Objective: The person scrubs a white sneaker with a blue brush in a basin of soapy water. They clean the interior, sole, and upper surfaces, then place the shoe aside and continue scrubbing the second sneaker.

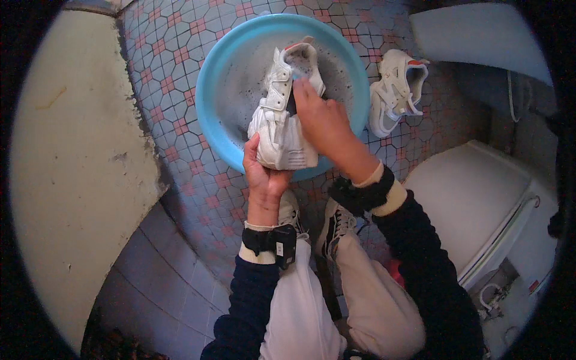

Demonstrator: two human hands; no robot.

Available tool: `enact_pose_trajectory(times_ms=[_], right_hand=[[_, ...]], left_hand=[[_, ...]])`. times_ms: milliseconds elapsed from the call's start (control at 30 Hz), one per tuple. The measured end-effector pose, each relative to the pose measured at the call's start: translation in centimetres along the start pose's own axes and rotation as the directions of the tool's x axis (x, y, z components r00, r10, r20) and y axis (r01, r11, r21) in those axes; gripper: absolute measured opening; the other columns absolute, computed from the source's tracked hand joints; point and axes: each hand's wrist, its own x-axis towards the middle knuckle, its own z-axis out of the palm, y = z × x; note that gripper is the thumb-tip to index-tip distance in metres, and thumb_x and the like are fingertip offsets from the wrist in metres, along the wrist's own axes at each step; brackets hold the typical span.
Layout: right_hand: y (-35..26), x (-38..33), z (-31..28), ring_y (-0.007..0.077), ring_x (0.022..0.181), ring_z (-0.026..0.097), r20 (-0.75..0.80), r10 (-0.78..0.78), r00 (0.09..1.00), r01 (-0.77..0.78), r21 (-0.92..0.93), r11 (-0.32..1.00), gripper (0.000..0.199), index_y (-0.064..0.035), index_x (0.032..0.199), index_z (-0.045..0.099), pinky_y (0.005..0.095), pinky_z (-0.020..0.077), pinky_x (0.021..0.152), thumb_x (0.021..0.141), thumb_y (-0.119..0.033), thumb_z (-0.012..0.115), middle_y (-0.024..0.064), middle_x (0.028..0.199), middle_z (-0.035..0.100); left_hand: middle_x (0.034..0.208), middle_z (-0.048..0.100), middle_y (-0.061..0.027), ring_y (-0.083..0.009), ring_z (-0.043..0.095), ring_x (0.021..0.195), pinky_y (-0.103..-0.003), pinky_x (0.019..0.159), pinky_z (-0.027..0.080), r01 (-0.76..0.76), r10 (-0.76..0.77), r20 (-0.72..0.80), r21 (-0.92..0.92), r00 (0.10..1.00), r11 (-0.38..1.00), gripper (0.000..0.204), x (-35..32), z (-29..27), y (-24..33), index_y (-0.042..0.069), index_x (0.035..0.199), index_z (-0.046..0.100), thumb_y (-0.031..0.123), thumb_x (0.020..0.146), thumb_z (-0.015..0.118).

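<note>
A white sneaker is held over a light-blue basin of cloudy, foamy water. My left hand grips its toe end from below, thumb along the side. The heel opening points away from me, and foam shows inside it. My right hand is closed in a fist at the shoe's opening. A small pale-blue end shows beside its fingers; the rest of what it holds is hidden. A second white sneaker with a red-orange patch at the collar stands on the floor right of the basin.
Patterned tile floor surrounds the basin. A worn pale panel with a ragged edge bounds the left. At the right are a white boxy appliance or fixture and a pale-blue curved surface. My shoes are just below the basin.
</note>
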Motion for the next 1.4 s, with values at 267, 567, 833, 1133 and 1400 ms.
enact_pose_trajectory(times_ms=[267, 567, 833, 1133, 1400], right_hand=[[-0.2, -3.5, 2.6, 0.0351, 0.064, 0.063, 0.043, -0.092, 0.995, 0.093, -0.020, 0.995, 0.031, 0.0003, 0.103, 0.045, 0.0421, 0.0504, 0.053, 0.073, 0.000, 0.052, 0.0208, 0.116, 0.052], [0.0, -1.3, 1.0, 0.0327, 0.061, 0.063, 0.023, -0.098, 0.995, 0.100, -0.060, 0.993, 0.029, -0.0009, 0.099, 0.045, 0.0405, 0.0499, 0.050, 0.071, -0.002, 0.055, 0.0182, 0.104, 0.057], [0.6, -0.1, 3.7, 0.0298, 0.058, 0.063, -0.127, -0.119, 0.985, 0.105, -0.111, 0.988, 0.026, -0.0009, 0.099, 0.045, 0.0392, 0.0508, 0.049, 0.074, -0.004, 0.053, 0.0169, 0.109, 0.055], [-0.8, -3.6, 3.1, 0.0287, 0.057, 0.063, -0.128, -0.192, 0.973, 0.177, -0.120, 0.977, 0.019, -0.0031, 0.092, 0.044, 0.0354, 0.0510, 0.046, 0.076, -0.008, 0.053, 0.0130, 0.094, 0.055], [0.0, -0.4, 3.6, 0.0307, 0.059, 0.064, -0.074, -0.104, 0.992, 0.092, -0.160, 0.983, 0.027, -0.0001, 0.101, 0.045, 0.0379, 0.0523, 0.049, 0.076, -0.007, 0.052, 0.0210, 0.112, 0.053]], left_hand=[[0.125, 0.051, -0.0103, -0.0270, 0.049, 0.113, -0.044, 0.099, 0.036, -0.071, 0.077, -0.091, 0.069, 0.993, 0.995, 0.051, 0.1, -0.4, -0.1, 0.008, 0.128, 0.044, 0.035, 0.084, 0.047], [0.126, 0.050, -0.0094, -0.0271, 0.049, 0.114, -0.043, 0.099, 0.037, -0.030, 0.030, -0.016, 0.007, 0.999, 1.000, 0.050, -0.3, -0.1, -0.3, 0.009, 0.128, 0.044, 0.036, 0.086, 0.042], [0.126, 0.050, -0.0089, -0.0259, 0.048, 0.115, -0.043, 0.099, 0.036, -0.035, 0.035, -0.020, 0.015, 0.999, 0.999, 0.052, -0.1, -0.8, -0.7, 0.009, 0.129, 0.043, 0.038, 0.086, 0.041], [0.125, 0.051, -0.0080, -0.0260, 0.049, 0.114, -0.042, 0.099, 0.036, -0.071, 0.076, -0.057, 0.090, 0.995, 0.993, 0.050, -0.1, -1.3, -0.4, 0.010, 0.128, 0.044, 0.037, 0.086, 0.041], [0.125, 0.052, -0.0078, -0.0257, 0.049, 0.113, -0.042, 0.099, 0.037, -0.025, 0.026, -0.031, 0.020, 0.999, 0.999, 0.049, 0.1, -1.1, 0.0, 0.010, 0.128, 0.044, 0.036, 0.086, 0.041]])
